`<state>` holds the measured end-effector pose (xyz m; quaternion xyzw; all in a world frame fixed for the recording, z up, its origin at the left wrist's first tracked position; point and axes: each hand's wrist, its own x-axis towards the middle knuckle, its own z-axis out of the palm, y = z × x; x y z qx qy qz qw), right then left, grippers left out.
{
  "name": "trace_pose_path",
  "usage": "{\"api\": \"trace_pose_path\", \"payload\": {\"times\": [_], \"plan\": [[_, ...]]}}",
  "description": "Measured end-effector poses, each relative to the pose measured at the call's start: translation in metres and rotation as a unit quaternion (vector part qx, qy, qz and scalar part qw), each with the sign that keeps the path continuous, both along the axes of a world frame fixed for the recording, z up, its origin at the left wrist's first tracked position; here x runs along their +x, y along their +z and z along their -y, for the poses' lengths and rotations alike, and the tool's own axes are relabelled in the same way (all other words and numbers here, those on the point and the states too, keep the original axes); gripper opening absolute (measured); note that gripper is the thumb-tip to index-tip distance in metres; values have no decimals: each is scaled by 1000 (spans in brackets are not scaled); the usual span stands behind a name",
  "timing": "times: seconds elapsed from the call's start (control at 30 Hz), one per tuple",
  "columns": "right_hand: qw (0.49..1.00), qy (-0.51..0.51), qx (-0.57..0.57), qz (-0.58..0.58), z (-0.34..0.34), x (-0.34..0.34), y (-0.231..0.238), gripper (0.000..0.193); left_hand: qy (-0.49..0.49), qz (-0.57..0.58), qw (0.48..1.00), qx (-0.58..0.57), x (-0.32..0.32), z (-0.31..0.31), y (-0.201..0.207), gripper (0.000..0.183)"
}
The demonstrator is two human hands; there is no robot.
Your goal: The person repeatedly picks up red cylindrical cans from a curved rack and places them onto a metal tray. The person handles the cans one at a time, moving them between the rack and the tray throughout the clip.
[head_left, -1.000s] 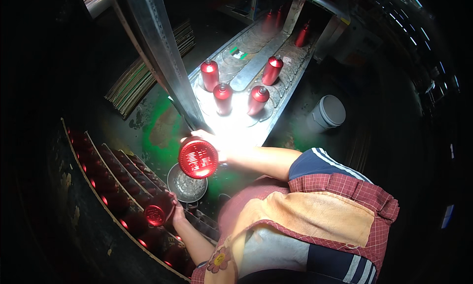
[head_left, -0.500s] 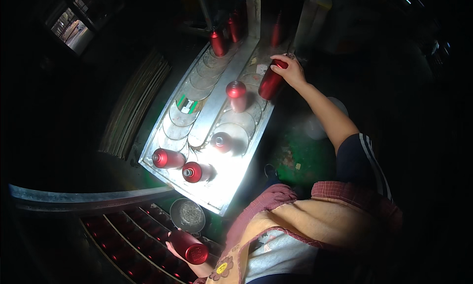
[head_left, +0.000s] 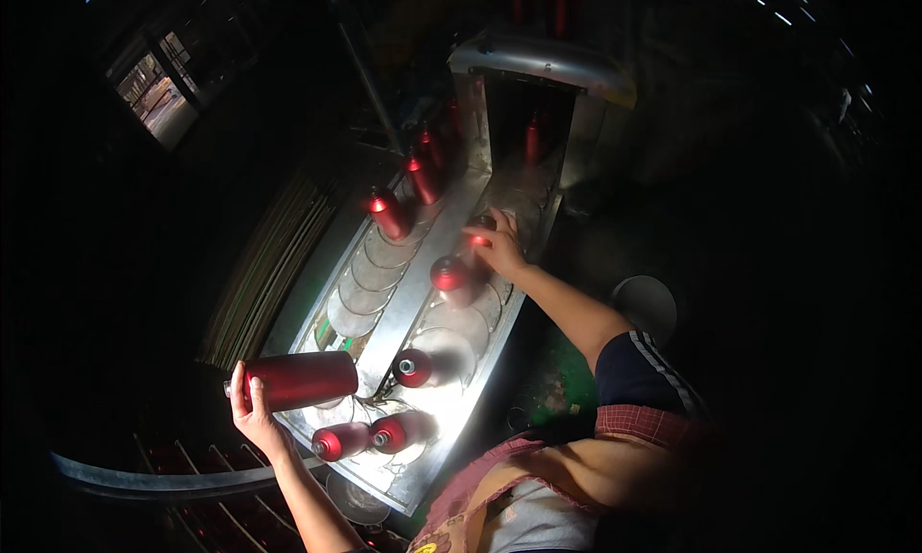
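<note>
My left hand (head_left: 254, 415) is closed round the neck end of a shiny red metal bottle (head_left: 305, 380), held on its side above the near left of the conveyor. Its bare neck points left and its base right. Over on the conveyor's right lane, my right hand (head_left: 499, 246) has its fingers round the top of another red bottle (head_left: 478, 238), which looks upright; the hand hides part of it. Just nearer stands a red bottle (head_left: 448, 276). Closer still, three more bottles, one of them this red bottle (head_left: 413, 367), stand near the conveyor's rounded end.
The metal conveyor (head_left: 396, 334) has overlapping round plates on both sides of a centre strip. Bottles, including a red bottle (head_left: 388, 213), line its far left lane. A dark tunnel opening (head_left: 526, 111) stands at the far end. Stacked sheets (head_left: 264, 265) lie left; a round pan (head_left: 645, 305) sits right.
My left hand has lifted its bottle from low near the crate to above the conveyor. My right hand has brought its bottle from the conveyor's right edge onto the right lane.
</note>
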<state>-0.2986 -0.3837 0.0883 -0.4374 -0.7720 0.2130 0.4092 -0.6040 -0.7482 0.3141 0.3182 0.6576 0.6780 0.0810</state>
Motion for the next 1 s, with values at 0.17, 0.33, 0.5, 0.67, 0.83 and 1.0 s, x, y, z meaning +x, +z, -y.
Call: {"api": "trace_pose_path", "payload": {"times": [0.17, 0.33, 0.5, 0.67, 0.83, 1.0], "plan": [[979, -7, -108, -170, 51, 75, 9, 38, 12, -287, 953, -93, -70, -153, -74, 35], [962, -209, -102, -146, 162, 207, -1, 41, 34, -338, 918, -204, -119, -228, -166, 40], [930, -327, -106, -131, 258, 260, -10, 40, 73, -354, 898, -251, -141, -223, -215, 40], [951, -273, -99, -106, 252, 240, -4, 35, 121, -382, 886, -234, -131, -193, -169, 39], [967, -137, -121, -179, 234, 196, 5, 35, 9, -28, 1000, -8, -41, -87, -114, 34], [954, 54, -183, -230, 267, 114, -2, 28, 84, 156, 984, -33, 88, 49, -106, 32]]}}
